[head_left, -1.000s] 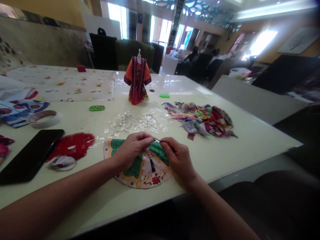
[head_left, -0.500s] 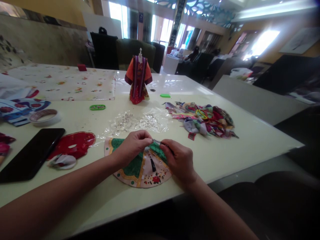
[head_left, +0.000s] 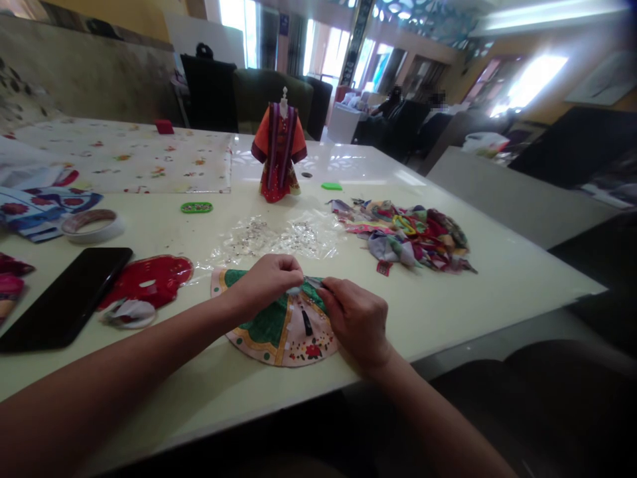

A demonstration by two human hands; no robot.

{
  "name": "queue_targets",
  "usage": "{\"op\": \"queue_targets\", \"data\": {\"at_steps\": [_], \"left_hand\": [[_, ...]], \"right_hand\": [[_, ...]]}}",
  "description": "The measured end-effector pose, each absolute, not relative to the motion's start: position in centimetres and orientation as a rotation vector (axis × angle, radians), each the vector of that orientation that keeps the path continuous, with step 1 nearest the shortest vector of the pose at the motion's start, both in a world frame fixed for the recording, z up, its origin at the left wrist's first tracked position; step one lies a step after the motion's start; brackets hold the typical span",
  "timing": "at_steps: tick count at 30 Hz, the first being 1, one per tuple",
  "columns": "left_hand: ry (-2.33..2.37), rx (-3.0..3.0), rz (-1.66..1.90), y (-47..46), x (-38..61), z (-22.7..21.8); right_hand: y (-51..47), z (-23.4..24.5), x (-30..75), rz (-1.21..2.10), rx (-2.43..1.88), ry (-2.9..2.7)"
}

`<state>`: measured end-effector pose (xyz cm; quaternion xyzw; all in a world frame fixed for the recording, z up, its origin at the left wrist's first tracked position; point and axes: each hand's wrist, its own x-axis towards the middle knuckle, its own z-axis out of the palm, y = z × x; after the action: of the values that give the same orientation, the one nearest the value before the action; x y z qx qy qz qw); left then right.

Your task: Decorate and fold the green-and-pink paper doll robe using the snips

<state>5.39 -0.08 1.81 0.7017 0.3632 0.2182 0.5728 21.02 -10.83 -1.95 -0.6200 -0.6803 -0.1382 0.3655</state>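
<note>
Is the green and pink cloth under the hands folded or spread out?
Spread out: the cloth lies fanned on the table, its rounded lower edge showing. The left hand and right hand hide parts of it.

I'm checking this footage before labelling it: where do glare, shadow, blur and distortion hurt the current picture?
In the head view, glare washes out the windows and speckles the plastic; in the head view, the space below the table sinks into near-black; in the head view, the room tilts and the edges soften; in the head view, the silvery tool at the right fingers lacks clear detail.
</note>
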Motion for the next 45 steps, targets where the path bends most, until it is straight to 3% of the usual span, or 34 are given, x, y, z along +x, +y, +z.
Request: {"op": "queue_targets", "data": {"at_steps": [9,13,18,26,31,38,45], "left_hand": [[0.844,1.299,0.392,-0.4,5.7,1.2],[0.879,1.551,0.383,-0.3,5.5,1.6],[0.898,2.059,0.417,1.4,5.0,1.9],[0.859,1.869,0.34,1.8,4.9,0.7],[0.773,2.102,0.27,2.1,4.7,0.4],[0.284,2.49,0.314,3.0,4.0,0.4],[0.243,2.4,0.251,2.7,3.6,1.8]], "right_hand": [[-10.5,-1.9,21.3,-0.347,-1.708,-1.652],[-10.5,-1.8,22.9,-0.304,-1.807,-1.541],[-11.8,-2.2,22.9,-0.192,-1.627,-1.957],[-12.2,-2.7,22.4,-0.336,-1.655,-2.16],[-12.2,-2.8,22.5,-0.388,-1.681,-2.192],[-12.1,-2.7,22.4,-0.399,-1.717,-2.184],[-12.1,-2.5,22.6,-0.396,-1.698,-2.19]]}}
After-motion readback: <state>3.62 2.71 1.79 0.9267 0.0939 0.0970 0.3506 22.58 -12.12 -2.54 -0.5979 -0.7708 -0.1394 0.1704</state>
